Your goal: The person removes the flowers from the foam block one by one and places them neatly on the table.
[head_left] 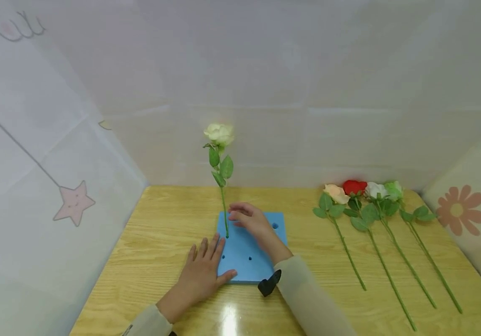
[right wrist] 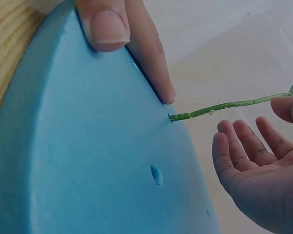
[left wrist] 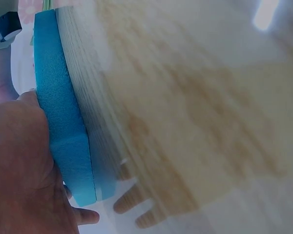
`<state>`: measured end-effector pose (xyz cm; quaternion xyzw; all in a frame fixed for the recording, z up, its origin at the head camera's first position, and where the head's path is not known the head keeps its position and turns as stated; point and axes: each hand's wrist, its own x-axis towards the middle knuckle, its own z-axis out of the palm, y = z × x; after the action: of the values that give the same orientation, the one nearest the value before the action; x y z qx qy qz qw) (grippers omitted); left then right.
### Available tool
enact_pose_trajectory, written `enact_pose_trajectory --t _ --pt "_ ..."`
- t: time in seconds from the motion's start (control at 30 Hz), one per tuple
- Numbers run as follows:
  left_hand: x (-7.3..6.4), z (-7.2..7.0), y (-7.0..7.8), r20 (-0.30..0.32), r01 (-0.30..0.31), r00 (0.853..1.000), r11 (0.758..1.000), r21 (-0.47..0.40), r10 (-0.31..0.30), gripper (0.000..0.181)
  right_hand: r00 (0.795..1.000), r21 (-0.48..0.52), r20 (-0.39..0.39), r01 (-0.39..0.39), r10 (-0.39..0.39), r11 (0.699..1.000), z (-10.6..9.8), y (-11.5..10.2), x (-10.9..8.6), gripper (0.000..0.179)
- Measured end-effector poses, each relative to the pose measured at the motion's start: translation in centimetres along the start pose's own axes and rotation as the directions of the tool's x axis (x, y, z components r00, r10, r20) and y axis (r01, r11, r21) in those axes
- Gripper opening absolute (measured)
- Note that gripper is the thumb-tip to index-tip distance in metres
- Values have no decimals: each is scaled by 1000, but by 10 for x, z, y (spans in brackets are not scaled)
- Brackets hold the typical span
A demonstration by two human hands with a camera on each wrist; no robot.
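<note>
A cream-white artificial rose [head_left: 219, 134] stands upright, its stem end set in a hole of a blue foam block [head_left: 240, 252]. My left hand [head_left: 200, 275] rests along the block's left and front edges, fingers spread and fairly straight, thumb on the top near the front. Just right of the stem [right wrist: 219, 106], my right hand [head_left: 260, 229] hovers over the block with loosely bent fingers, holding nothing. In the right wrist view its thumb overlaps the stem's line; I cannot tell whether they touch. Other holes show in the block, one at its far right [head_left: 275, 226].
Several more artificial roses lie on the wooden table [head_left: 164, 214] to the right: a peach rose [head_left: 336, 193], a red rose [head_left: 354, 187], a white rose [head_left: 375, 190] and a green-white rose [head_left: 393, 190]. Pale printed cloth [head_left: 240, 93] rises behind the table and at both sides.
</note>
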<state>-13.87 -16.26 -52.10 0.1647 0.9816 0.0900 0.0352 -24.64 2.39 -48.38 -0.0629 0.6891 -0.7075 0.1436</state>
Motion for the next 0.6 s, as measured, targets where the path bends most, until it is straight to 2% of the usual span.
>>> enact_pose_trajectory --t 0.27,0.5,0.6 --pt "-2 0 0 7 -6 1000 1000 2 6 95 1000 13 15 17 -18 1000 10 -3 2 41" --pt "-1 -1 0 -22 -23 999 1000 14 24 94 1000 21 22 9 -10 1000 20 -7 7 45" --pt "-2 1 0 -13 -19 1000 1000 18 19 95 999 21 31 8 -8 1000 23 -5 9 43"
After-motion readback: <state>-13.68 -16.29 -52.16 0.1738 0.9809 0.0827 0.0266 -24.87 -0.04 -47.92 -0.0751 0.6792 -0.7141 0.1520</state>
